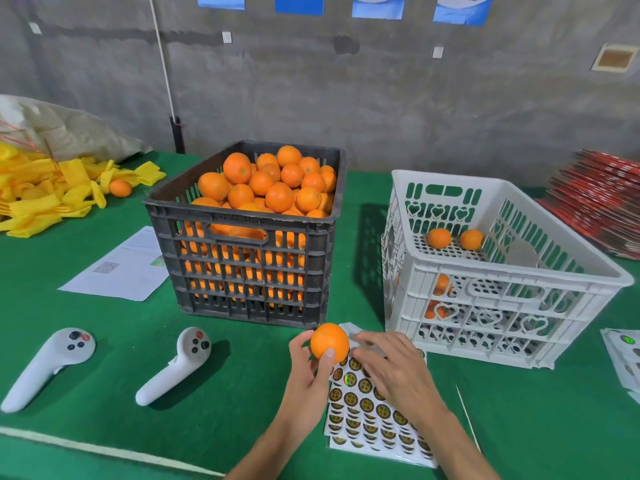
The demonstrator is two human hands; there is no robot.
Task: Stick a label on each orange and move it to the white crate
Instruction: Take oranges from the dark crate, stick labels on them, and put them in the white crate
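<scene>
Right now the left hand [308, 365] holds an orange [329, 342] just above the near edge of the green table [104, 341], fingers curled around its left side and the thumb pressed on its lower front. Beside it, the right hand [391, 370] lies over a sheet of round labels [367, 410], fingers spread and bent down onto the sheet's upper rows; whether they pinch a label cannot be told. The sheet rests on a small stack of similar sheets.

Behind the hands stands a black crate [242, 271] heaped with oranges. To its right, well apart, sits the white crate [502, 289], which holds a few oranges: two against the far wall and more showing through the near left slots.

Two white controllers [104, 365] lie on the table to the left, near a printed paper [121, 268]. Yellow foam sleeves [41, 195] are piled at the far left with one loose orange among them.
</scene>
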